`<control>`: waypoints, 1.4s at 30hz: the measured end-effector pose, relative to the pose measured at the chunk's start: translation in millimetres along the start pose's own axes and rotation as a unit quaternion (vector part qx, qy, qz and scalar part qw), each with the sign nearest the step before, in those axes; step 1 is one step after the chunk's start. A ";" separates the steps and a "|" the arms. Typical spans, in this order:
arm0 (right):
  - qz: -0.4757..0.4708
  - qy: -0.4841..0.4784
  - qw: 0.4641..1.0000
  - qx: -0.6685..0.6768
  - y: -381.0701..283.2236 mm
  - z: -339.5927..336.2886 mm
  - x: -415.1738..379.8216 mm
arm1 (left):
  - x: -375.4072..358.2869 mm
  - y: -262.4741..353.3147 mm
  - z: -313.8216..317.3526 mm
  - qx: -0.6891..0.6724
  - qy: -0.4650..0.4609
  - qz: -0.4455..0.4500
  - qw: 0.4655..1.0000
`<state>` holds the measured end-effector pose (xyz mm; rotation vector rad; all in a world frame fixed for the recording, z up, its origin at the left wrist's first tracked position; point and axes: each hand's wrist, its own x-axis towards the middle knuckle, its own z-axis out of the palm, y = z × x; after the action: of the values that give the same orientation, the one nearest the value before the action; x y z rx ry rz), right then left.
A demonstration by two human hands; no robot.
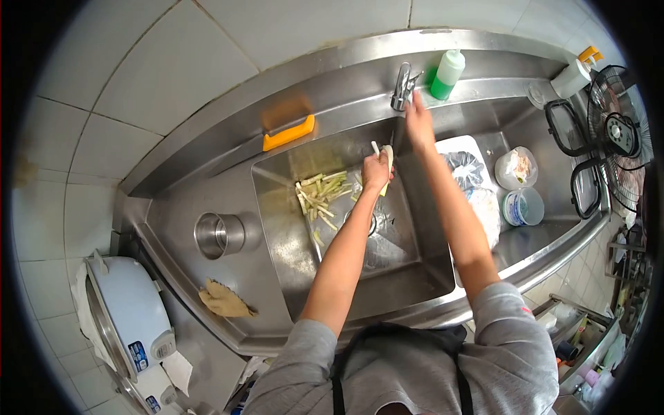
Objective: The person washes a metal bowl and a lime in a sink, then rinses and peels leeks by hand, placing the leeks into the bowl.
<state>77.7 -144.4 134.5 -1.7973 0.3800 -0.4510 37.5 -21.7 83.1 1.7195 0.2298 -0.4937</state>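
Both arms extend over a stainless steel sink (pixel 415 270). The left hand (pixel 377 171) is closed around a pale vegetable strip (pixel 387 158), holding it above the basin, just below the spout. The right hand (pixel 417 119) rests on the faucet (pixel 402 86) at 12 o'clock from the basin; whether its fingers grip the lever or merely touch it cannot be determined.

A pile of cut strips (pixel 319 197), pale green and yellow, lies on the basin floor at 9 o'clock from the left hand, near it but not touching. The drain (pixel 373 223) sits just below that hand.

On the tabletop (pixel 173 228) at 9 o'clock from the basin stands a metal cup (pixel 219 234), with a brown rag (pixel 223 300) below it. A rice cooker (pixel 128 318) occupies the far left edge. An orange-handled item (pixel 288 132) lies on the back ledge at 11 o'clock. A green bottle (pixel 447 75) stands just right of the faucet. At 3 o'clock from the basin are a plastic bag (pixel 465 168), a covered bowl (pixel 516 167) and a round tub (pixel 523 206). A fan (pixel 619 135) stands at the far right.
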 end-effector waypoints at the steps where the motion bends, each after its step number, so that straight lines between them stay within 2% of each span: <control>1: 0.063 -0.035 0.997 0.041 -2.5 2.3 -24.0 | -7.6 15.0 -1.5 0.013 0.012 0.002 1.000; 2: 0.082 -0.025 0.994 0.065 34.4 17.6 -37.7 | -3.8 14.6 -0.5 0.009 0.013 0.001 1.000; 3: 0.143 -0.007 0.989 0.038 36.8 27.9 -57.8 | 3.7 11.3 0.8 0.062 0.063 0.084 0.992; 4: 0.213 -0.029 0.971 0.106 17.5 29.5 -72.0 | 5.3 12.6 0.6 0.115 0.112 0.166 0.973; 5: 0.233 -0.019 0.954 0.186 27.3 34.1 -71.2 | 6.4 13.8 -0.5 0.106 0.103 0.118 0.982; 6: 0.250 -0.009 0.931 0.265 30.8 38.8 -65.5 | 7.3 14.5 -3.6 0.104 0.107 0.115 0.982; 8: 0.269 -0.051 0.916 0.292 38.7 41.2 -54.8 | 8.1 14.9 -10.9 0.099 0.132 0.141 0.976; 10: 0.287 -0.091 0.899 0.317 38.5 37.6 -52.3 | 11.0 11.1 -18.8 0.089 0.102 0.116 0.984; 12: 0.268 -0.106 0.914 0.285 39.1 37.2 -49.8 | 6.7 4.0 -26.4 -0.062 -0.008 0.053 0.997; 13: 0.281 -0.090 0.903 0.313 40.7 39.4 -48.6 | 2.2 -1.6 -32.0 -0.125 -0.076 0.003 0.989; 14: 0.292 -0.089 0.915 0.266 42.7 42.8 -49.0 | -1.1 -6.2 -35.3 -0.158 -0.122 -0.002 0.980; 16: 0.239 -0.100 0.964 0.060 53.2 48.4 -49.9 | -9.5 -14.7 -42.3 -0.164 -0.190 -0.008 0.968; 19: 0.192 -0.089 0.977 0.030 87.0 63.8 -46.4 | -9.0 -27.9 -59.9 -0.174 -0.227 -0.020 0.958; 20: 0.184 -0.055 0.978 0.085 99.9 68.4 -44.0 | -10.1 -34.1 -67.9 -0.175 -0.222 -0.022 0.959; 22: 0.189 -0.010 0.972 0.140 93.8 63.3 -46.3 | -16.3 -52.1 -86.0 -0.245 -0.206 -0.107 0.941; 23: 0.213 -0.094 0.972 0.025 110.2 60.0 -45.8 | -18.7 -64.1 -93.9 -0.234 -0.174 -0.136 0.947; 24: 0.215 -0.097 0.971 0.023 140.0 62.1 -52.9 | -17.7 -82.3 -100.9 -0.220 -0.174 -0.136 0.950; 25: 0.133 -0.169 0.972 -0.091 171.3 65.7 -62.1 | -21.7 -91.4 -106.4 -0.237 -0.168 -0.143 0.946; 26: 0.048 -0.238 0.949 -0.202 187.7 67.6 -71.0 | -25.8 -98.5 -110.6 -0.254 -0.162 -0.151 0.941; 27: 0.132 -0.325 0.896 -0.273 134.7 61.4 -81.9 | -30.1 -101.7 -112.8 -0.258 -0.158 -0.155 0.940; 28: 0.134 -0.331 0.893 -0.275 117.3 63.0 -90.2 | -35.3 -102.0 -115.0 -0.285 -0.175 -0.152 0.930; 30: 0.215 -0.360 0.898 -0.129 104.8 69.7 -102.2 | -39.3 -107.9 -120.9 -0.314 -0.186 -0.149 0.919; 31: 0.215 -0.364 0.897 -0.130 105.7 74.3 -107.0 | -38.0 -111.0 -123.5 -0.335 -0.200 -0.174 0.904; 32: 0.313 -0.389 0.866 0.012 104.3 78.2 -110.0 | -36.0 -113.2 -125.0 -0.356 -0.216 -0.198 0.887; 33: 0.402 -0.402 0.808 0.152 103.2 80.9 -111.8 | -38.4 -110.1 -125.4 -0.358 -0.193 -0.192 0.893; 34: 0.401 -0.405 0.808 0.151 101.9 83.2 -111.1 | -38.9 -106.2 -127.2 -0.360 -0.190 -0.190 0.893; 36: 0.284 -0.388 0.871 0.106 95.9 86.9 -111.2 | -40.1 -102.8 -132.0 -0.301 -0.164 -0.165 0.925; 37: 0.248 -0.398 0.877 0.110 91.3 88.1 -112.0 | -39.5 -103.0 -132.8 -0.302 -0.163 -0.165 0.925; 39: 0.245 -0.418 0.872 0.073 85.2 90.7 -111.1 | -36.0 -101.9 -131.5 -0.197 -0.150 -0.113 0.962; 40: 0.243 -0.437 0.865 0.036 83.6 90.9 -111.1 | -34.2 -101.3 -130.1 -0.197 -0.151 -0.114 0.962; 42: 0.254 -0.430 0.864 0.061 84.9 92.2 -111.3 | -31.3 -100.0 -127.3 -0.110 -0.168 -0.073 0.977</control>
<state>23.6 -36.2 18.5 -1.5134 0.1633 0.6823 -6.8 126.6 26.2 1.3851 0.1602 -0.8277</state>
